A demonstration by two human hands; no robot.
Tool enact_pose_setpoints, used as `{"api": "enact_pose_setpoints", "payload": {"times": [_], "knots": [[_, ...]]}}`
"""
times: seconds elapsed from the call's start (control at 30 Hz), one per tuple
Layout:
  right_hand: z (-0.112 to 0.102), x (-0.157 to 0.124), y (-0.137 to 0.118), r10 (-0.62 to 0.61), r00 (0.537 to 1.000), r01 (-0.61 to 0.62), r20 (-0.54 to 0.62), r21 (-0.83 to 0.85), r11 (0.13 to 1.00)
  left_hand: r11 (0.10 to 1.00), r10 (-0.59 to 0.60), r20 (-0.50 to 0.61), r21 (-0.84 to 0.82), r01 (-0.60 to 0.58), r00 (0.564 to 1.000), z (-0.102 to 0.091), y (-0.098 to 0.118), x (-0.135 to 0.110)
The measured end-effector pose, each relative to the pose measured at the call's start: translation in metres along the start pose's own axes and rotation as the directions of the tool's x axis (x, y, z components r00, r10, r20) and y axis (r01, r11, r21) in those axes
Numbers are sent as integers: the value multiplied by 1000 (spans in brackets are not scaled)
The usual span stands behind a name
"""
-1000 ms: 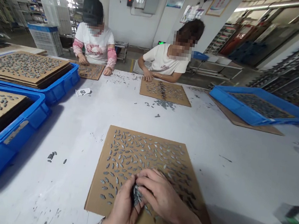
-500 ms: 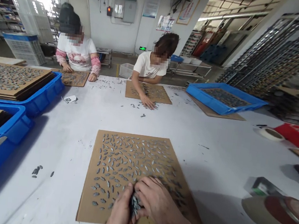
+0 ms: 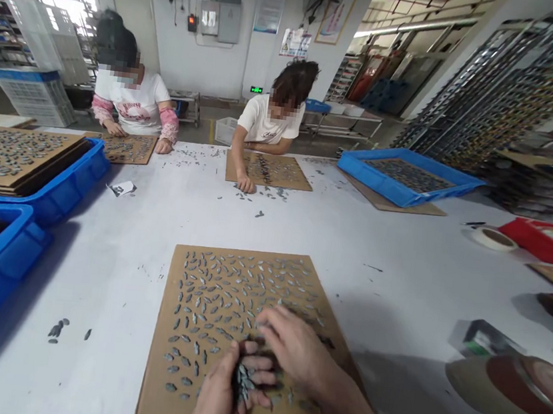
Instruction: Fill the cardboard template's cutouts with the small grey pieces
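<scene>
A brown cardboard sheet (image 3: 250, 261) lies on the white table in front of me, covered with several small grey oval pieces (image 3: 226, 288). My left hand (image 3: 220, 398) is at the sheet's near edge, cupped round a bunch of the grey pieces (image 3: 243, 377). My right hand (image 3: 296, 350) hovers over the sheet's near right part, its fingers curled down beside the left hand's bunch. What its fingertips hold is hidden.
Blue bins (image 3: 61, 191) with stacked loaded sheets stand at the left, another blue bin (image 3: 405, 179) at the back right. Two people sit across the table at their own sheets (image 3: 268, 169). Tape rolls (image 3: 494, 239) and a red tray (image 3: 549, 240) lie at right. Loose pieces (image 3: 57, 329) dot the table.
The view has drifted slightly right and down. My right hand lifted off the left hand's bunch and moved a little up over the sheet. A person opposite drew a hand back.
</scene>
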State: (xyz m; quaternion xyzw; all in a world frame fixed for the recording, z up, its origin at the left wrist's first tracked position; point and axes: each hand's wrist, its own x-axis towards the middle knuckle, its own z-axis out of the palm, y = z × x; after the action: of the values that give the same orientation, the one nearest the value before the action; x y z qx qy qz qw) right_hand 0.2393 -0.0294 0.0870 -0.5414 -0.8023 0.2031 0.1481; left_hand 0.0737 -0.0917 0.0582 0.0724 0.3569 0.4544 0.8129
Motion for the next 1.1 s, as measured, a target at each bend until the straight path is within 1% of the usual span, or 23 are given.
{"api": "enact_pose_setpoints", "payload": {"times": [0.07, 0.1, 0.13, 0.2, 0.27, 0.37, 0.47, 0.6, 0.7, 0.77, 0.8, 0.87, 0.9, 0.97, 1.0, 1.03, 1.07, 1.1], "knots": [[-8, 26, 17, 54, 992, -57, -111, -26, 998, 1000, -17, 2, -19, 17, 1000, -1, 0, 1], [-12, 40, 26, 56, 990, -65, -133, -62, 996, 999, -38, 7, -28, 38, 999, -2, -1, 1], [-13, 54, 33, 49, 991, -63, -127, -105, 992, 997, -65, 14, -38, 66, 998, -3, -2, 2], [-14, 80, 46, 31, 996, -46, -79, -197, 979, 990, -124, 27, -59, 125, 992, -6, -4, 5], [-11, 99, 54, 19, 1000, -25, -25, -258, 966, 985, -151, 34, -82, 153, 988, -9, -6, 8], [-6, 113, 56, 3, 1000, 3, 22, -287, 958, 984, -135, 28, -113, 137, 990, -13, -6, 12], [-5, 116, 54, -5, 999, 20, 52, -295, 955, 985, -125, 20, -119, 127, 992, -16, -5, 15], [-16, 112, 55, 11, 999, 4, 51, -275, 961, 984, -135, 23, -118, 137, 991, -17, -5, 15], [-29, 101, 56, 30, 998, -40, -51, -214, 976, 986, -127, 2, -110, 126, 992, -17, -6, 14], [-33, 85, 49, 31, 991, -47, -129, -125, 991, 988, -116, -11, -107, 115, 993, -16, -6, 14], [-33, 74, 42, 24, 990, -34, -142, -69, 997, 988, -108, -13, -111, 106, 994, -16, -6, 14], [-27, 46, 22, -16, 996, 21, -93, 47, 999, 989, -86, -7, -124, 84, 996, -14, -5, 14], [-22, 32, 11, -56, 998, 58, -26, 103, 993, 989, -71, -7, -130, 69, 997, -14, -4, 14], [-13, 7, -8, -177, 978, 156, 107, 176, 972, 990, -45, -20, -134, 42, 999, -12, -2, 13], [-9, -1, -14, -213, 967, 186, 137, 185, 965, 991, -39, -27, -130, 35, 999, -11, -2, 12], [-8, -4, -17, -220, 966, 194, 138, 176, 965, 992, -39, -27, -121, 35, 999, -10, -1, 11], [-8, -3, -16, -195, 974, 178, 112, 151, 972, 993, -44, -18, -110, 42, 999, -10, -2, 10], [-9, 2, -12, -145, 987, 137, 68, 115, 984, 994, -59, 0, -98, 58, 998, -9, -2, 10]]}}
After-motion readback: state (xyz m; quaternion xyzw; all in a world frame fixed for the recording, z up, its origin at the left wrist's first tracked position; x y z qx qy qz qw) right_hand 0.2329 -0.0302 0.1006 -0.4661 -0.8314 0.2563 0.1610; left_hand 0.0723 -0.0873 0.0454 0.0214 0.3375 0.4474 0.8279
